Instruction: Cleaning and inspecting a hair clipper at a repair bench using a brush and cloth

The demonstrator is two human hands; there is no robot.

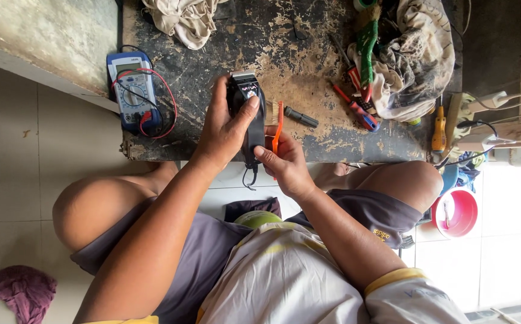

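Clipper: black electric hair clipper (249,117), centre of frame, blade end up, over the near edge of the worn workbench (296,54); its cord hangs below the edge.
Left hand: the left hand (224,129) is wrapped around the clipper body, thumb pressed on its front face.
Right hand: the right hand (285,165) pinches the clipper's lower end and holds an orange brush (277,129) just beside it.
Black cylinder: small black part (301,117) lying right of the brush.
Meter: blue multimeter (133,90) with red and black leads, left part of bench.
Tools: screwdrivers (356,108) and rag (416,60), upper right.
Bucket: pink bucket (460,213), lower right on the floor.
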